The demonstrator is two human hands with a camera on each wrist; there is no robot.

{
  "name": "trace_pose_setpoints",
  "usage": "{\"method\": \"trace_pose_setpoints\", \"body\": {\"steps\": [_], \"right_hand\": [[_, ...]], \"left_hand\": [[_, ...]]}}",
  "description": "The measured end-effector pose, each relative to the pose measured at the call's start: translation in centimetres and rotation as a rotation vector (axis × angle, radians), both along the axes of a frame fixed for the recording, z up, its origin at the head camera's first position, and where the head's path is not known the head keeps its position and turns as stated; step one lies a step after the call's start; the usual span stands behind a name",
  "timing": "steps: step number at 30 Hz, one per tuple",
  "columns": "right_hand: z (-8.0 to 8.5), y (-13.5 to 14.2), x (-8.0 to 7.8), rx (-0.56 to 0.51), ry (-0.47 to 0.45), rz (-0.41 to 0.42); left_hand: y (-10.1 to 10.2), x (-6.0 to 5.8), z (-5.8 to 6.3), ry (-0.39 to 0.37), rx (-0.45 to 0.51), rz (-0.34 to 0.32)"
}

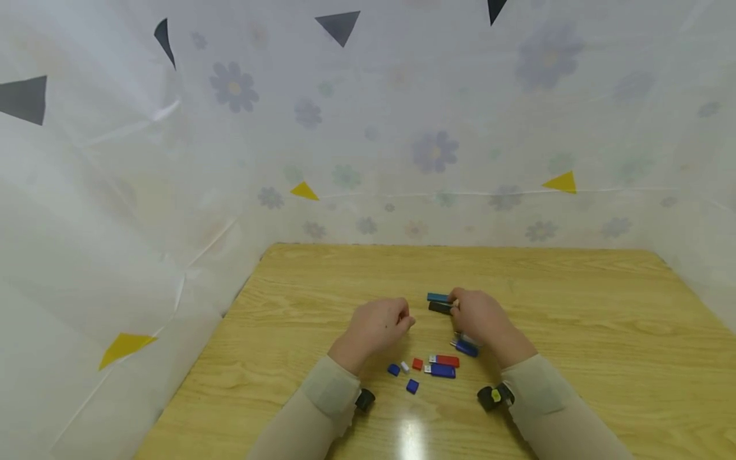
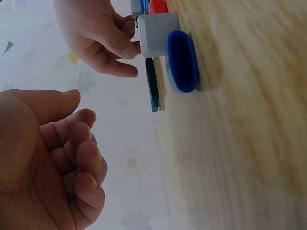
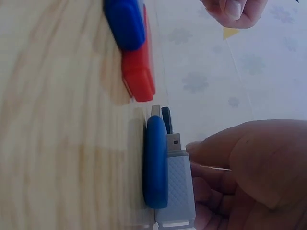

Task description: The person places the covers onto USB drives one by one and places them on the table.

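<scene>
My left hand (image 1: 379, 326) hovers above the table with its fingers loosely curled and nothing in them. Small USB caps lie below it: a blue cap (image 1: 393, 369), a white cap (image 1: 405, 367), a red cap (image 1: 418, 363) and another blue cap (image 1: 412, 386). My right hand (image 1: 484, 314) reaches across to a black USB stick (image 1: 440, 308) and a teal USB stick (image 1: 438, 298), thumb and index finger apart at their right ends. Under its wrist sit a blue USB stick (image 1: 466, 347) and a light grey USB stick (image 3: 176, 191), side by side.
A red USB stick (image 1: 445, 361) and a darker blue USB stick (image 1: 441, 371) lie together near the caps, metal plugs pointing left. The wood-grain table (image 1: 310, 275) meets a pale flowered sheet (image 1: 379, 160) at its back and sides.
</scene>
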State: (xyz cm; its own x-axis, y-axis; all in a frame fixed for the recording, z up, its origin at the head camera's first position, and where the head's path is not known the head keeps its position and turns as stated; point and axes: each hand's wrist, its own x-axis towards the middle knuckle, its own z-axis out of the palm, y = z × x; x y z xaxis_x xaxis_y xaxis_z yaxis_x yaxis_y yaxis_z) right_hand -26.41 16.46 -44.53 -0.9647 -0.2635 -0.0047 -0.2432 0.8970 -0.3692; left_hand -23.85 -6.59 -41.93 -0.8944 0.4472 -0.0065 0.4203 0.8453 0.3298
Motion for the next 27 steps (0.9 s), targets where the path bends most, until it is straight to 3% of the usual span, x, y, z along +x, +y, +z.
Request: {"method": "trace_pose_setpoints", "body": {"steps": [3,11,21,27], "right_hand": [[-0.02,-0.06,-0.09,0.033,0.023,0.022],[0.13,-0.31,0.31,0.133,0.071,0.186],[-0.37,-0.33,0.45,0.15,0.087,0.194],[-0.6,-0.03,0.31,0.123,0.11,0.152]], "left_hand": [[-0.02,0.05,0.05,0.001,0.006,0.001],[-0.15,0.26,0.34,0.003,-0.008,-0.021],[-0.18,0.26,0.21,-0.025,-0.032,-0.071],[-0.02,0.51,0.27,-0.073,-0.048,-0.096]]}}
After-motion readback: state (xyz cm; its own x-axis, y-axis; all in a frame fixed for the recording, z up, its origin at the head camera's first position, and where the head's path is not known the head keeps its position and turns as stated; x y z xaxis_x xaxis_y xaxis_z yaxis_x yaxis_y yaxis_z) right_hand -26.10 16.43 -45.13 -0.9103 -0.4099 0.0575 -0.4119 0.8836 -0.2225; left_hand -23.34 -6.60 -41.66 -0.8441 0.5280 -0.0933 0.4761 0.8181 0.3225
